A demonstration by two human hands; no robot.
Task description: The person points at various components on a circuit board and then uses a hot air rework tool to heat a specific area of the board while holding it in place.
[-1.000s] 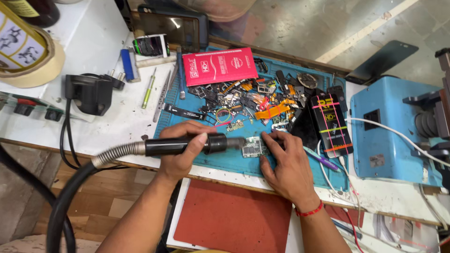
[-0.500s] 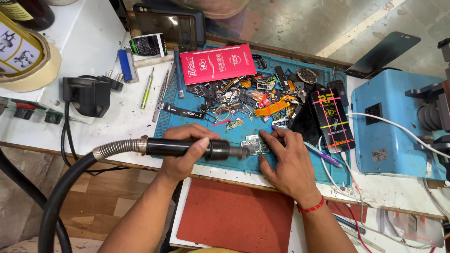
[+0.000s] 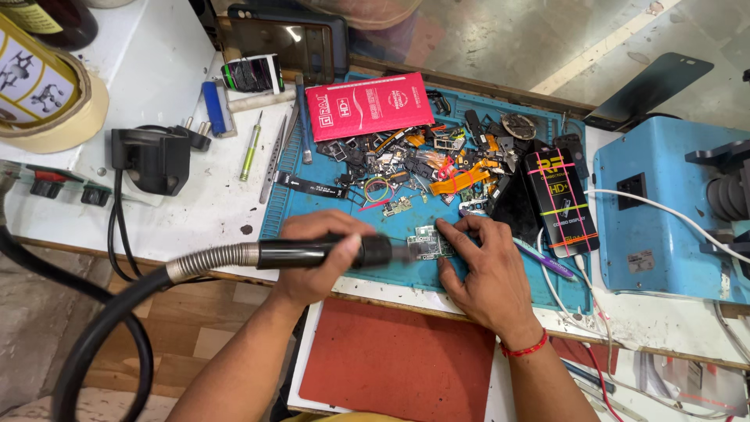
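Observation:
My left hand [image 3: 312,262] grips a black hot-air wand [image 3: 344,252] with a metal-sleeved hose [image 3: 207,262] trailing off to the left. Its nozzle points right at a small green circuit board [image 3: 428,242] lying on the blue work mat [image 3: 328,211]. My right hand [image 3: 480,270], with a red thread at the wrist, rests on the mat with its fingertips pressing the board's right and lower edges.
A heap of small phone parts and flex cables [image 3: 422,160] covers the mat's far half, with a red packet [image 3: 367,105] and a black packet [image 3: 562,199]. A blue machine [image 3: 664,227] stands right, a black plug adapter [image 3: 152,156] left, a red pad [image 3: 398,367] near me.
The wand and both hands stay in place at the board; only the view has shifted slightly.

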